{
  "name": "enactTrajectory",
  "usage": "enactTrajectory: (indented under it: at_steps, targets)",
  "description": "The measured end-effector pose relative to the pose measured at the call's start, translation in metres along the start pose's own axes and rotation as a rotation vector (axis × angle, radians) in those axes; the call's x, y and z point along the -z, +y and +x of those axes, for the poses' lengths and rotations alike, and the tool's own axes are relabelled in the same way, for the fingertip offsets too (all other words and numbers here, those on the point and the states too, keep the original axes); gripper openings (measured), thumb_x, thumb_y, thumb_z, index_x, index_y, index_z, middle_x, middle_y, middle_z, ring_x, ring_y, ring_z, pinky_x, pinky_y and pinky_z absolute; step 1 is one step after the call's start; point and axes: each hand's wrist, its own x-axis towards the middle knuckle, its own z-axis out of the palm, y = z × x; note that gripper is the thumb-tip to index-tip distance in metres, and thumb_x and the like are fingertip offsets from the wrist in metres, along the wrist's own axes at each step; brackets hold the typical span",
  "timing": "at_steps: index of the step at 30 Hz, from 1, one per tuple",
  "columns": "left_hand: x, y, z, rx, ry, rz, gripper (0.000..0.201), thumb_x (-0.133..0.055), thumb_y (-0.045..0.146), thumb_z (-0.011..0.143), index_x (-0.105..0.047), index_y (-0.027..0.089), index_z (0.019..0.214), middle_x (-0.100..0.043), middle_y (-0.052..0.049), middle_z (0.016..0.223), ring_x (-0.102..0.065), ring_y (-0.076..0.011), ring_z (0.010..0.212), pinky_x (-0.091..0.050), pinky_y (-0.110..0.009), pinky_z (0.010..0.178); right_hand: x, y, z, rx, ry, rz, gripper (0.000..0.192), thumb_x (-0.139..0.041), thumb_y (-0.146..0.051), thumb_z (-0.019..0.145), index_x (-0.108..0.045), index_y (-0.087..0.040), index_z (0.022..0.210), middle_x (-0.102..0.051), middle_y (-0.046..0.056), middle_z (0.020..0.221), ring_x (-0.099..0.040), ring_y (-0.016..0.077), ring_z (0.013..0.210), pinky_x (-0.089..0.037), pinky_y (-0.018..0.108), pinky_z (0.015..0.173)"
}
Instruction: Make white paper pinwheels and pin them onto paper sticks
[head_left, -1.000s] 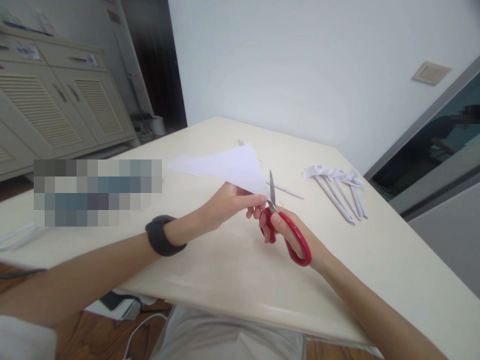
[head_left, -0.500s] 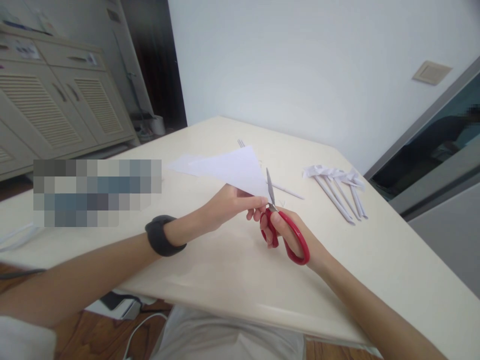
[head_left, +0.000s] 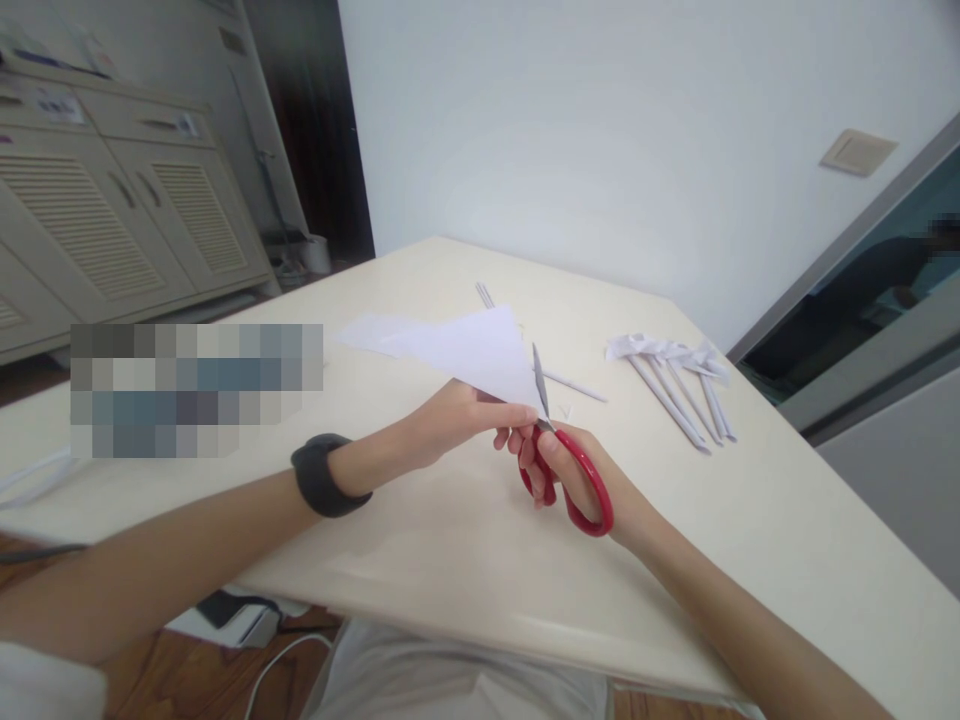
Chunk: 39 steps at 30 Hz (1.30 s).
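Observation:
My left hand (head_left: 480, 420) pinches a sheet of white paper (head_left: 480, 345) near its right corner, thumb on top. Red-handled scissors (head_left: 592, 490) are in my right hand (head_left: 566, 460), its fingers through the loops. Their blades point up and away, right at the paper's edge beside my left thumb. How far the lower blade reaches under the sheet is hidden. Beyond the paper, a thin rolled paper stick (head_left: 574, 385) lies on the table, and a tiny white scrap (head_left: 565, 412) rests near the scissors.
On the right of the cream table (head_left: 420, 560) lie several rolled paper sticks (head_left: 675, 405) with crumpled paper (head_left: 667, 350) at their far ends. More thin sticks (head_left: 484, 293) poke out behind the sheet. A blurred-out patch (head_left: 195, 390) covers the left side. A white wall (head_left: 600, 150) stands behind.
The scissor handles have drawn slightly closer together at the paper's edge. Both hands and the sheet sit a little lower in view; the sticks have stayed put.

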Motion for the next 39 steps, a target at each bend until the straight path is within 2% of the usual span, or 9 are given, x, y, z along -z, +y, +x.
enactTrajectory:
  at_steps: [9, 15, 21, 26, 29, 36, 39]
  targets:
    - [-0.006, 0.0, 0.0, 0.007, -0.062, 0.042, 0.014, -0.058, 0.014, 0.074, -0.061, 0.011, 0.061, -0.058, 0.001, 0.052, -0.052, -0.0084, 0.049, -0.038, -0.02, 0.046, 0.003, -0.007, -0.002, 0.063, 0.011, 0.037, 0.039, -0.034, -0.048, 0.09, -0.047, -0.017, 0.07, -0.054, 0.002, 0.072, -0.046, 0.0092, 0.055, -0.041, 0.025, 0.055]
    - [-0.002, -0.001, 0.0, 0.008, -0.11, -0.013, 0.014, -0.059, 0.019, 0.076, -0.063, 0.011, 0.065, -0.06, 0.0, 0.057, -0.054, -0.0094, 0.053, -0.039, -0.021, 0.049, 0.006, -0.006, 0.0, 0.086, -0.035, -0.009, 0.04, -0.031, -0.05, 0.091, -0.052, -0.017, 0.079, -0.055, 0.003, 0.078, -0.047, 0.0113, 0.062, -0.043, 0.028, 0.061]
    - [0.001, -0.003, 0.0, 0.002, -0.071, -0.085, 0.017, -0.06, 0.021, 0.075, -0.064, 0.012, 0.061, -0.061, -0.001, 0.058, -0.052, -0.0104, 0.053, -0.039, -0.024, 0.051, 0.01, -0.006, -0.001, 0.064, -0.034, -0.12, 0.035, -0.035, -0.05, 0.089, -0.051, -0.018, 0.084, -0.055, 0.002, 0.078, -0.047, 0.011, 0.063, -0.044, 0.028, 0.065]
    - [0.0, -0.003, -0.001, 0.076, -0.045, -0.112, 0.017, -0.061, 0.02, 0.073, -0.063, 0.013, 0.057, -0.06, 0.0, 0.055, -0.051, -0.0108, 0.054, -0.039, -0.025, 0.054, 0.008, -0.01, -0.005, 0.058, 0.02, -0.207, 0.029, -0.041, -0.045, 0.089, -0.049, -0.018, 0.083, -0.058, 0.002, 0.083, -0.046, 0.0103, 0.064, -0.042, 0.026, 0.063]
    - [0.0, -0.003, -0.002, 0.111, -0.035, -0.112, 0.018, -0.062, 0.021, 0.073, -0.064, 0.014, 0.057, -0.059, 0.0, 0.054, -0.051, -0.0109, 0.055, -0.039, -0.026, 0.056, 0.006, -0.011, -0.006, 0.037, 0.026, -0.184, 0.029, -0.041, -0.045, 0.089, -0.048, -0.018, 0.081, -0.06, 0.003, 0.088, -0.045, 0.0096, 0.063, -0.042, 0.026, 0.062]
    - [-0.004, 0.0, -0.001, 0.143, 0.018, -0.103, 0.019, -0.062, 0.021, 0.071, -0.063, 0.014, 0.054, -0.058, 0.0, 0.052, -0.05, -0.0112, 0.054, -0.038, -0.026, 0.054, 0.006, -0.007, -0.003, -0.004, 0.04, -0.091, 0.029, -0.044, -0.045, 0.087, -0.045, -0.018, 0.075, -0.054, -0.001, 0.075, -0.045, 0.0084, 0.058, -0.042, 0.024, 0.058]
    - [-0.003, 0.0, -0.001, 0.137, -0.006, -0.112, 0.017, -0.063, 0.023, 0.072, -0.064, 0.014, 0.057, -0.059, 0.0, 0.057, -0.051, -0.0114, 0.056, -0.038, -0.026, 0.054, 0.005, -0.009, -0.003, 0.003, 0.044, -0.099, 0.029, -0.045, -0.045, 0.086, -0.047, -0.018, 0.077, -0.051, -0.002, 0.068, -0.043, 0.009, 0.057, -0.041, 0.024, 0.057]
